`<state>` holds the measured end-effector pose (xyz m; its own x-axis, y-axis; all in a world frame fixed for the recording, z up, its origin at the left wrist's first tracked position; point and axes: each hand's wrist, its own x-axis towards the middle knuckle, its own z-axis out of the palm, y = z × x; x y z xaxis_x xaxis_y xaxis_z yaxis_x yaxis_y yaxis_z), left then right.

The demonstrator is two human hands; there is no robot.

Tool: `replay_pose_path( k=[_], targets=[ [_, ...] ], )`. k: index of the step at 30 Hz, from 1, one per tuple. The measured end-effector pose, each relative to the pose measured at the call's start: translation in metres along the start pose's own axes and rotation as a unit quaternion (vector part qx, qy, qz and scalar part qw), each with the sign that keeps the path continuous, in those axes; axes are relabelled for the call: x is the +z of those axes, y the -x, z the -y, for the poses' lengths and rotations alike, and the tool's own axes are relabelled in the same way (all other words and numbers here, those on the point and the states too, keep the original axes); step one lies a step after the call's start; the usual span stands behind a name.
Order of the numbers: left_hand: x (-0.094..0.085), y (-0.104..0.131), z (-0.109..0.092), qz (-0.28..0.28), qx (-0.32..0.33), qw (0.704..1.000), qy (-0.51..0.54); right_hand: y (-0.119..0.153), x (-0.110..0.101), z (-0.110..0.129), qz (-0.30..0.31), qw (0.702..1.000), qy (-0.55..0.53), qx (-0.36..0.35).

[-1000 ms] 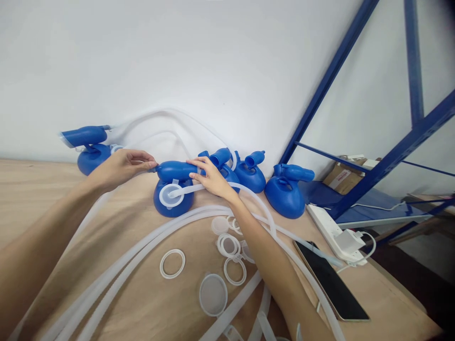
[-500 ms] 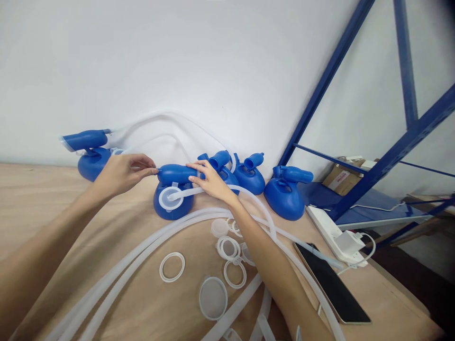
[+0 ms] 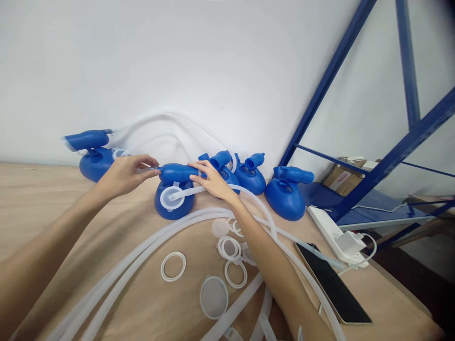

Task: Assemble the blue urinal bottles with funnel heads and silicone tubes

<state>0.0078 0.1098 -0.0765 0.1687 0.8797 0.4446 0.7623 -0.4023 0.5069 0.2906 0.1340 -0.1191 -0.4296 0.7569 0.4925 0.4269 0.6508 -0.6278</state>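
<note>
A blue plastic urinal bottle (image 3: pixel 170 210) stands on the table in front of me. Its round white lid (image 3: pixel 172 197) carries a translucent tube (image 3: pixel 256 196) that curves off to the right. On top lies a blue funnel-shaped head (image 3: pixel 177 173), its narrow nozzle facing left. My right hand (image 3: pixel 209 179) is closed over the wide right end of this head, beside a pale rim. My left hand (image 3: pixel 133 174) pinches a small metallic-looking piece (image 3: pixel 155 167) at the nozzle tip; its exact shape is too small to tell.
Several more blue bottles stand near the wall, one at left (image 3: pixel 94 163) and one at right (image 3: pixel 285 199). White rings (image 3: pixel 173 266), round discs (image 3: pixel 213 297) and long tubes (image 3: pixel 142 248) lie nearer. A phone (image 3: pixel 332 284), power strip (image 3: pixel 330 232) and blue rack (image 3: pixel 327 76) are right.
My left fingers have shifted slightly at the nozzle, and the small metallic-looking piece now shows between them. My right hand keeps its hold on the blue head.
</note>
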Motion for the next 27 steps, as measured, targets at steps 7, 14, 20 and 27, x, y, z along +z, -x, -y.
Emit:
replay_pose_path(
  k=[7, 14, 20, 27],
  targets=[
    [-0.001, 0.000, 0.003, 0.006, 0.011, 0.999, -0.033, 0.005, -0.026, 0.025, -0.070, 0.995, 0.052, -0.047],
    [0.002, -0.001, 0.013, 0.005, 0.038, 0.996, -0.077, 0.041, -0.065, 0.120, -0.039, 0.975, 0.121, -0.183],
    [0.003, -0.005, 0.017, 0.026, 0.041, 0.995, -0.091, 0.079, -0.068, 0.192, 0.316, 0.926, 0.069, -0.195],
    [0.002, -0.006, 0.018, 0.042, 0.040, 0.994, -0.091, 0.123, -0.020, 0.191, 0.535, 0.780, 0.240, -0.219]
  ],
)
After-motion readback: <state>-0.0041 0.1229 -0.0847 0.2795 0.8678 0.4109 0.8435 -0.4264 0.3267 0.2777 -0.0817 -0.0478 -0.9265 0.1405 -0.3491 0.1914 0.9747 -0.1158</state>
